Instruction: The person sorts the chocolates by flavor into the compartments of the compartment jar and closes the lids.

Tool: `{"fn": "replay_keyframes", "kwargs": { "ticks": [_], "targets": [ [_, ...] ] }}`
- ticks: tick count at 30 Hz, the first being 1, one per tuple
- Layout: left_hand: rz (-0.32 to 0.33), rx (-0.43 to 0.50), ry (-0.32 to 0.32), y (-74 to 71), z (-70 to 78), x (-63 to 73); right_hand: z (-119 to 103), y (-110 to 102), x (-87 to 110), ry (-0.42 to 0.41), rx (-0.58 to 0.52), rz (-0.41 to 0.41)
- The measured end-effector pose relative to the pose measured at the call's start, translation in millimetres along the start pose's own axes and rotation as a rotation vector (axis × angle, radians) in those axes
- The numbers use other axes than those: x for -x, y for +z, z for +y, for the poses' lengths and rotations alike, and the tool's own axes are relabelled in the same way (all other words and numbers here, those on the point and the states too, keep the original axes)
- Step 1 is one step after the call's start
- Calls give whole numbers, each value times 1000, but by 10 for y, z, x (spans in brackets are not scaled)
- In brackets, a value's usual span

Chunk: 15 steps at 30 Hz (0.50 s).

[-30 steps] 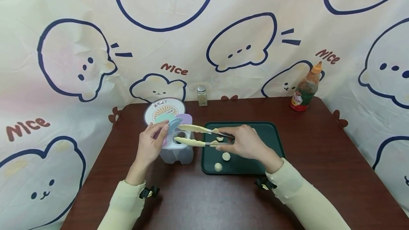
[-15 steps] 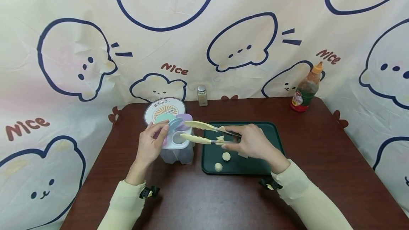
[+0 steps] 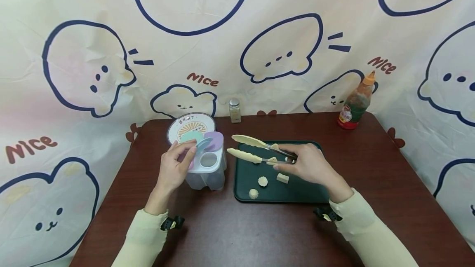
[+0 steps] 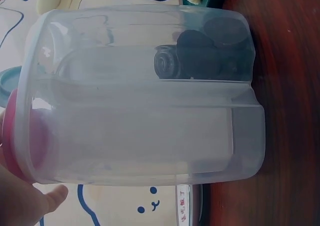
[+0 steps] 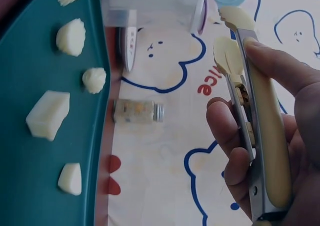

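Observation:
My left hand [image 3: 172,167] pinches the small blue lid [image 3: 202,145], holding it raised beside the round opening of a clear storage box [image 3: 205,181]. Dark round pieces [image 4: 199,53] lie at the bottom of one compartment, seen through the wall in the left wrist view. My right hand [image 3: 309,167] grips cream-tipped tongs [image 3: 245,155] over the left part of the green tray [image 3: 297,195]. The tongs' jaws stand apart with nothing between them. Several pale pieces lie on the tray, among them a block [image 3: 283,178] and a ridged round piece [image 3: 262,181].
Behind the box leans a printed round plate [image 3: 185,125]. A small jar with a metal cap [image 3: 235,111] stands at the back edge, and a sauce bottle [image 3: 354,104] at the back right. Patterned cloth hangs behind the brown table [image 3: 230,234].
My right hand has drawn the tongs rightward, from over the box's round opening to above the tray. The pale block has come into view. My left hand keeps its place on the lid.

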<state>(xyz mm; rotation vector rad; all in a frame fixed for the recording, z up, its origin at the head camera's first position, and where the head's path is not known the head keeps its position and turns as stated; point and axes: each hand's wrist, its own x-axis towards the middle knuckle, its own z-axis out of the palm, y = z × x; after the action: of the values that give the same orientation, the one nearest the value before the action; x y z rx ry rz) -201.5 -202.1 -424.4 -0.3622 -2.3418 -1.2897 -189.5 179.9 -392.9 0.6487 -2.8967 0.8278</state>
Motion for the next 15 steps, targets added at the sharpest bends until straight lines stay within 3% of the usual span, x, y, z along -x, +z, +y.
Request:
{"fn": "replay_keyframes", "kwargs": {
  "ticks": [5, 15],
  "targets": [
    [-13, -1, 35, -12, -3, 5, 79, -47, 37, 49, -1, -6],
    [-105, -13, 117, -59, -47, 34, 234, -95, 93, 86, 16, 5]
  ]
}}
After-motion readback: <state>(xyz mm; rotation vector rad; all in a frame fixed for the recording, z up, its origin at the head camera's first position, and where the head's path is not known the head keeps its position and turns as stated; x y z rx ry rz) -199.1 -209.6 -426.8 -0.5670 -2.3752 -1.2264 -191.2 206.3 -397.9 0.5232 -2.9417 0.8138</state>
